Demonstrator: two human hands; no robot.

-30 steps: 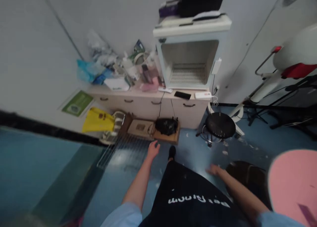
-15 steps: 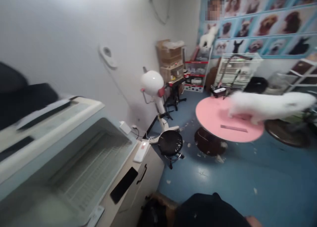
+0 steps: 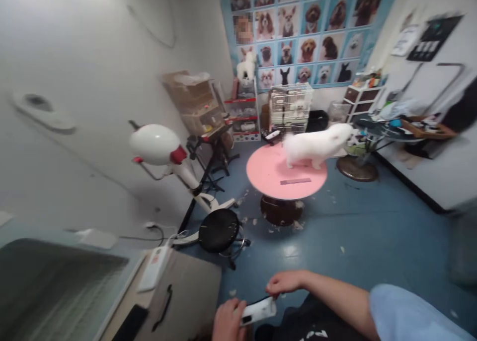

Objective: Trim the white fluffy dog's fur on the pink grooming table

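Observation:
At the bottom of the view, my left hand [image 3: 228,322] is closed around a white hair clipper [image 3: 259,311] with a dark patch near my fingers. My right hand [image 3: 286,282] comes in from the right, its fingers pinched together just above the clipper's far end. A thin dark line runs along the clipper's upper side toward those fingertips; what they hold is too small to make out. Beyond, out of reach of both hands, a white dog [image 3: 316,145] stands on a round pink table [image 3: 266,174] with a flat purplish comb-like strip [image 3: 295,181].
A black stool [image 3: 219,230] and a white dryer on a stand [image 3: 154,145] are to the left. Nearer lie a cabinet [image 3: 190,286] with a white power strip [image 3: 153,269] and a glass-fronted unit [image 3: 48,291]. A cluttered dark table [image 3: 395,127] stands at right.
My view has swung right and down. Both hands and the clipper now show at the bottom; before, only a bit of skin appeared there. The dog's head is raised more.

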